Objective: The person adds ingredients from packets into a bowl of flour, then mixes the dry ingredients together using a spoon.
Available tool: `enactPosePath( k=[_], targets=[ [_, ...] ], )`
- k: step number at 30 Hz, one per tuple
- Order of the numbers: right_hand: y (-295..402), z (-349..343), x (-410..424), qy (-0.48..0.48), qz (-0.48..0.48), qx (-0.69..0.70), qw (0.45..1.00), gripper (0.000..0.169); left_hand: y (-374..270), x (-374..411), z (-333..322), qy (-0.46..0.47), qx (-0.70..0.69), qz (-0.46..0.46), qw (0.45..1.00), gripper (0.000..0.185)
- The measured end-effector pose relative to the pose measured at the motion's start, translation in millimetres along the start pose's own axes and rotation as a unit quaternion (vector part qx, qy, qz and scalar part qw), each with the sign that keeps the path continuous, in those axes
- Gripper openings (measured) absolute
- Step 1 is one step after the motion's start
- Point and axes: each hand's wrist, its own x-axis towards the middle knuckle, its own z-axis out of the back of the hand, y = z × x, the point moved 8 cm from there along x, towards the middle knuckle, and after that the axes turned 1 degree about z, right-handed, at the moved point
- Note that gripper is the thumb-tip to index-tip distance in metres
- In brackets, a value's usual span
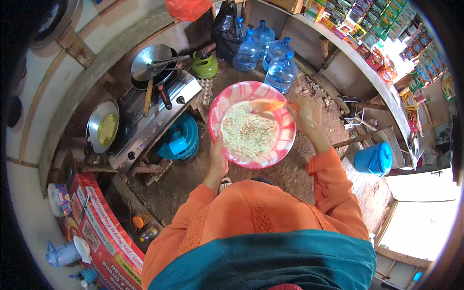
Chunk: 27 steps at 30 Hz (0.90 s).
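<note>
My left hand [218, 159] grips the rim of a red-and-white basin [286, 139] at its lower left side, holding it up before me above the dirt floor. Inside lies a pale, wet batter mixed with shredded vegetables [250, 132], some of them orange. Closed around the handle of an orange spoon or ladle [270, 105], my right hand [306, 114] is at the basin's upper right. The tool's head reaches into the basin, its far end blurred and partly down in the batter.
Left stands a gas stove [156, 127] bearing a wok of yellow oil [107, 130] and another pan with a lid [150, 62]. Beneath it is a teal bucket [186, 127]. Ahead are a green gas cylinder [204, 66] and several water bottles [281, 74]. A blue lidded pail [373, 159] sits right.
</note>
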Motion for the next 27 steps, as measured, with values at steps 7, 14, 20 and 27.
enactPosePath(
  k=[7,14,20,27],
  targets=[
    [60,-48,12,0.147,0.194,0.036,0.969,0.016,18,-9,-4,-0.036,0.004,0.031,0.999,0.052],
    [58,36,-28,0.079,0.326,-0.043,0.941,0.006,-3,-11,1,-0.046,0.034,-0.05,0.997,0.053],
    [46,-5,-46,0.04,0.214,0.003,0.976,0.008,-6,-11,-7,-0.019,0.056,-0.054,0.997,0.054],
    [34,24,6,-0.055,0.135,-0.044,0.988,0.007,1,-19,-11,-0.027,-0.019,-0.035,0.999,0.051]
  ],
)
